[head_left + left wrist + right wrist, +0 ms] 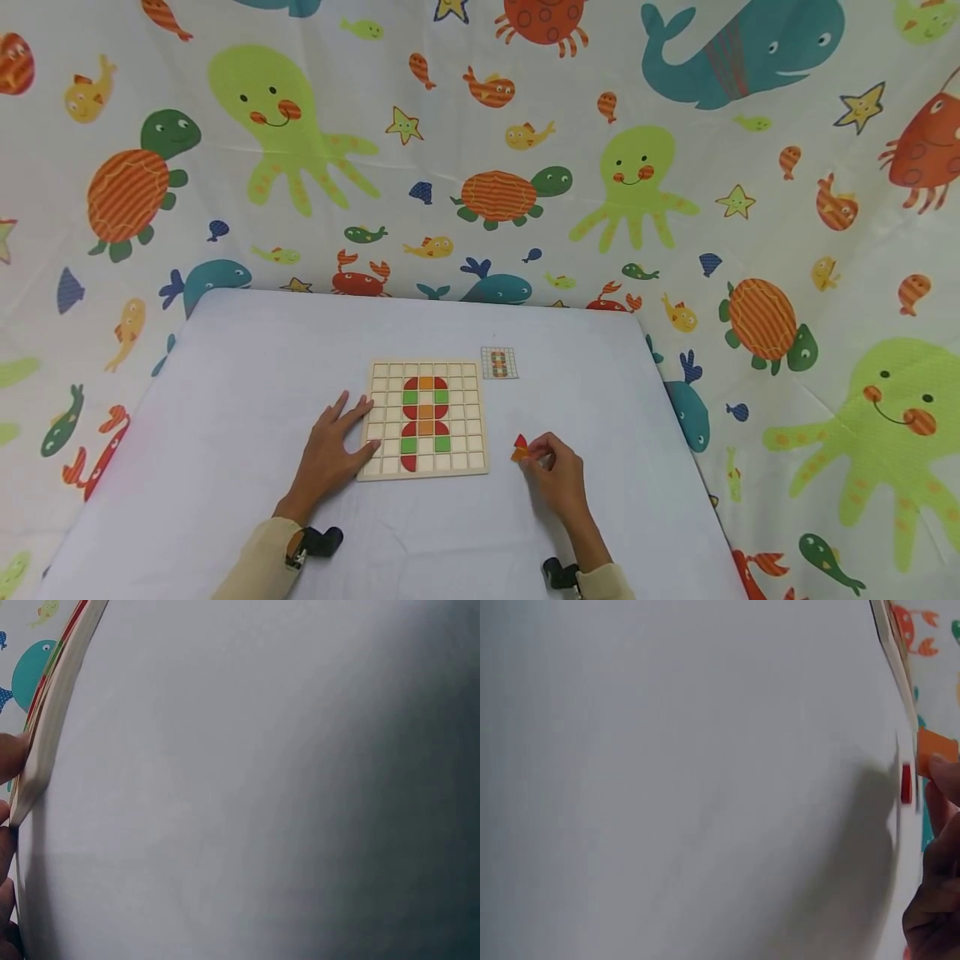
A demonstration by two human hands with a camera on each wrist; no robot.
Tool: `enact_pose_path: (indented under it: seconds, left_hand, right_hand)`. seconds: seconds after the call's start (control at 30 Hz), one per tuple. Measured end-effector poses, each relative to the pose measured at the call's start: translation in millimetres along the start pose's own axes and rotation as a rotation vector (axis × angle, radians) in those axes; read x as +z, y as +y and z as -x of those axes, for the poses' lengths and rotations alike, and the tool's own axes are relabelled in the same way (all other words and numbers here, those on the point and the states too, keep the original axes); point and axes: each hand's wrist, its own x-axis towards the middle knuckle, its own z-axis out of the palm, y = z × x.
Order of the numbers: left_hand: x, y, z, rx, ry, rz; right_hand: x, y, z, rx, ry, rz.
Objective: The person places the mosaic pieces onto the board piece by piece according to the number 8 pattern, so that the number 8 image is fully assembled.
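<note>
A wooden grid board (462,461) lies on the table with red, orange and green tiles in its middle columns. My left hand (327,450) touches the board's left edge, its fingers spread; in the left wrist view the thumb (10,756) rests at the board's rim. To the right of the board, my right hand (558,477) pinches an orange square tile (934,748) between thumb and finger. Close by, a red tile (906,784) lies on the white cloth, partly hidden behind the fingers in the head view.
A small pattern card (499,363) with a printed grid lies beyond the board's upper right corner. White cloth (262,358) covers the table. Behind it hangs a curtain (442,92) printed with sea animals.
</note>
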Motion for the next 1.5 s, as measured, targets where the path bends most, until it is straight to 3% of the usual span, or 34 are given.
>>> enact_pose_path:
  seconds: [0.4, 0.6, 0.83, 1.17, 1.5]
  left_hand:
    - [2.8, -2.6, -0.8, 0.000, 0.004, 0.000]
    - [5.6, -5.6, -1.7, 0.013, 0.011, 0.006]
    - [5.7, -6.5, -2.1, 0.009, 0.008, -0.003]
    - [3.9, -5.0, -1.5, 0.004, 0.006, -0.003]
    - [4.4, -5.6, -1.0, 0.001, 0.011, -0.004]
  right_hand:
    - [46.0, -43.0, 11.9, -0.059, -0.160, -0.133]
    - [71.8, -65.9, 14.5, -0.089, -0.213, -0.096]
    - [84.1, -83.5, 12.7, -0.078, -0.179, -0.027]
    - [93.0, -92.0, 14.5, -0.030, -0.184, -0.120]
    - [110.9, -95.3, 22.1, -0.056, -0.109, 0.079]
